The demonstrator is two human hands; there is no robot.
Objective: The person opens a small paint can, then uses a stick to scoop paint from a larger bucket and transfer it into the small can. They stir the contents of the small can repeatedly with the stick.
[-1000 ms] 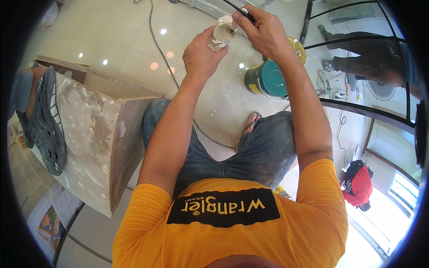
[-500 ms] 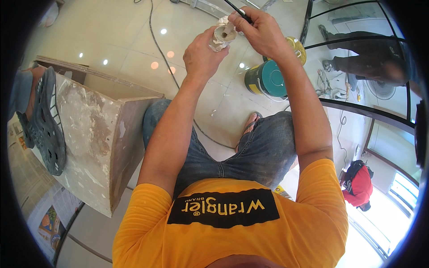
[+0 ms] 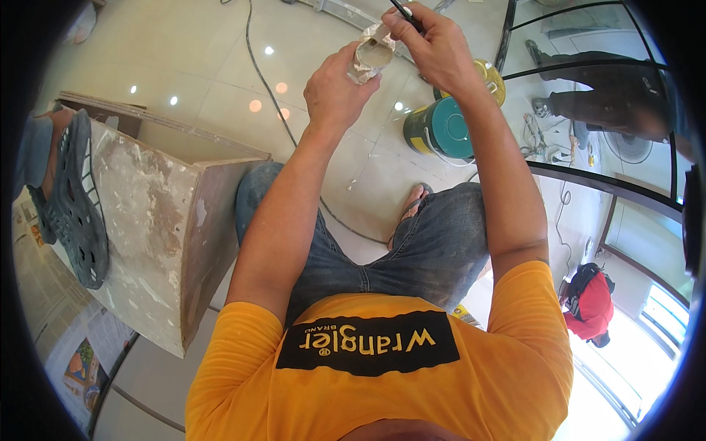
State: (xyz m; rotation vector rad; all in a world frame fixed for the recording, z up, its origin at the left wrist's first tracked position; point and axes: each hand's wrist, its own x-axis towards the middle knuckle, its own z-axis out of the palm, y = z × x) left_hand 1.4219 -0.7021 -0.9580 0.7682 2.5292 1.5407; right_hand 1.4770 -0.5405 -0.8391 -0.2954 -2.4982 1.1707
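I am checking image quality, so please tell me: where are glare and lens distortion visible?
Head view: washed-out white around the window at lower right; round glare spots on the tiled floor; the black frame at right bends; corners fall dark.

The cup is whitish, the bucket green and yellow, the shirt orange.

Bright light flooded my view, and glare washed its lower right white. Small spots of reflected light dotted the glossy floor before me. Straight edges bent toward the dark rim.
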